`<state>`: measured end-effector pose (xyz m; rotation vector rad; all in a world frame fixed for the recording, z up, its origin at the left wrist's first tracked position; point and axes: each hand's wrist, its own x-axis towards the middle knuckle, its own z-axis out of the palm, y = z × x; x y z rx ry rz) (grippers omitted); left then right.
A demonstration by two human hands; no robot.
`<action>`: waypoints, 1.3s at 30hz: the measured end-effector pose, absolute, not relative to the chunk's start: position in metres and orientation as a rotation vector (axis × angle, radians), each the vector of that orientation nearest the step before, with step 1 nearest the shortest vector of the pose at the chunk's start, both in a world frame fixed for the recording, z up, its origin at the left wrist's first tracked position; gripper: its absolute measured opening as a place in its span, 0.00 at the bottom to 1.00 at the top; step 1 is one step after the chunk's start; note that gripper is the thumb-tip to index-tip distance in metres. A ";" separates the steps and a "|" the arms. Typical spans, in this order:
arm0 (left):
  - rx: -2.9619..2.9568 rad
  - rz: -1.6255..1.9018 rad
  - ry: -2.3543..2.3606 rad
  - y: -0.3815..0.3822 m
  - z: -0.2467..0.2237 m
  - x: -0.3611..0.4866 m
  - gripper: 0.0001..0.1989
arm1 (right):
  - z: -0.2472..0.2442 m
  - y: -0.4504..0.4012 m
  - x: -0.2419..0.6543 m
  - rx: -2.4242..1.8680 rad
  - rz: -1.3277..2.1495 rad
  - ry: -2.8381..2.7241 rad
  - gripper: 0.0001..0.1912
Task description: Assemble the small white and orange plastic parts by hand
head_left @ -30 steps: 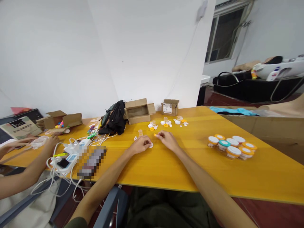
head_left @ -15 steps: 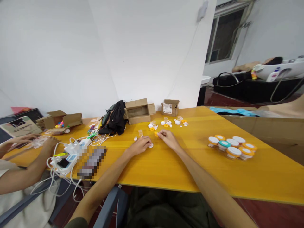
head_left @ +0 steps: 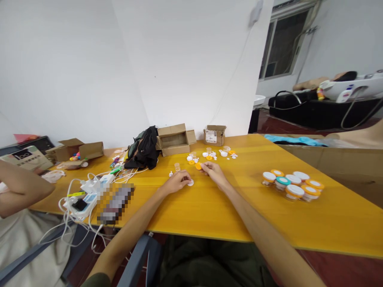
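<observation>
Head view: left fingers [head_left: 186, 177] pinching one white disc [head_left: 190, 183], right fingers [head_left: 204, 167] pinching one round orange piece [head_left: 198, 166]; eight lidded jars [head_left: 294, 192].

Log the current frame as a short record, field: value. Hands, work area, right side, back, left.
left hand: the hand is at a white disc, grip unclear
right hand: the hand pinches an orange piece
near hands: clear cup, small white pieces
right side: group of lidded jars, rims orange or teal where visible
back: black bag, open cardboard box, smaller box
left side: power strip, another person's arm
</observation>
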<state>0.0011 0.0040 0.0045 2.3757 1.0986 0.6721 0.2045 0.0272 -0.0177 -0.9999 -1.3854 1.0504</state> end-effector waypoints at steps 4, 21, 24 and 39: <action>2.328 0.680 1.107 0.004 0.005 0.002 0.03 | -0.019 0.028 0.205 -1.005 1.032 -1.389 0.29; 2.183 0.679 1.074 0.003 0.003 0.001 0.09 | -0.013 0.024 0.204 -1.087 0.726 -1.382 0.22; 2.204 0.689 1.094 0.002 0.002 0.003 0.09 | -0.004 0.015 0.199 -1.038 0.598 -1.381 0.20; 2.166 0.752 1.090 -0.001 -0.002 0.008 0.10 | -0.013 0.013 0.187 -1.128 0.545 -1.593 0.09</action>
